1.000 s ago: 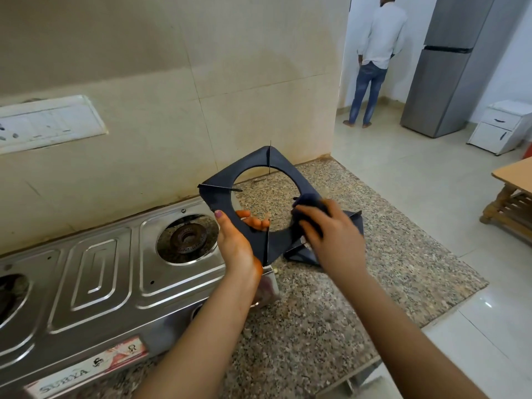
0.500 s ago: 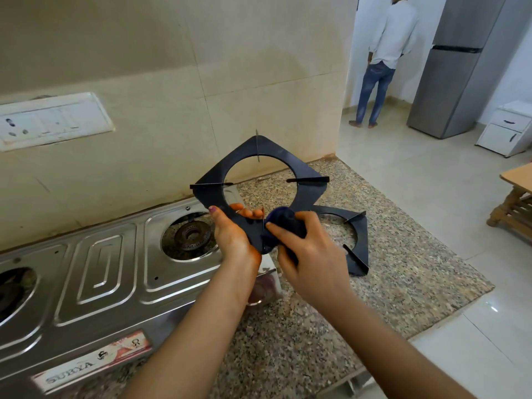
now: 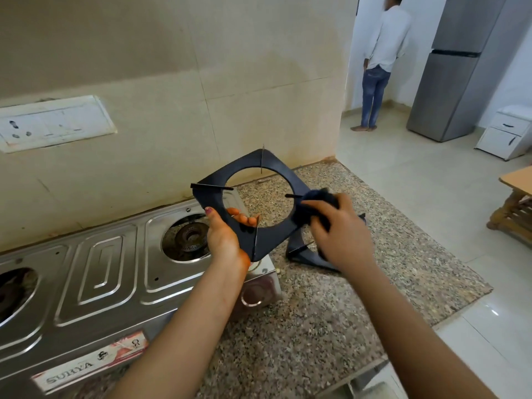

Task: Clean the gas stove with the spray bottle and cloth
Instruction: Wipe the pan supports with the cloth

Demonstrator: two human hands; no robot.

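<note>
My left hand (image 3: 223, 237) grips the near corner of a black square pan support (image 3: 213, 197), held tilted above the steel gas stove (image 3: 109, 280). My right hand (image 3: 338, 237) clutches a bunched dark blue cloth (image 3: 319, 198) pressed against the support's right side. The stove's right burner (image 3: 190, 236) lies bare below the left hand. A second black pan support (image 3: 305, 256) lies on the granite counter (image 3: 331, 326), mostly hidden behind my right hand. No spray bottle is in view.
A tiled wall with a white switch plate (image 3: 53, 125) rises behind the stove. The counter ends at right above a tiled floor. Farther off stand a person (image 3: 383, 61) facing away, a grey fridge (image 3: 457, 70), a white drawer unit (image 3: 506, 133) and a wooden table (image 3: 515, 203).
My right hand with the cloth has moved from the support's near corner up to its right side. The support is tilted a little differently in my left hand.
</note>
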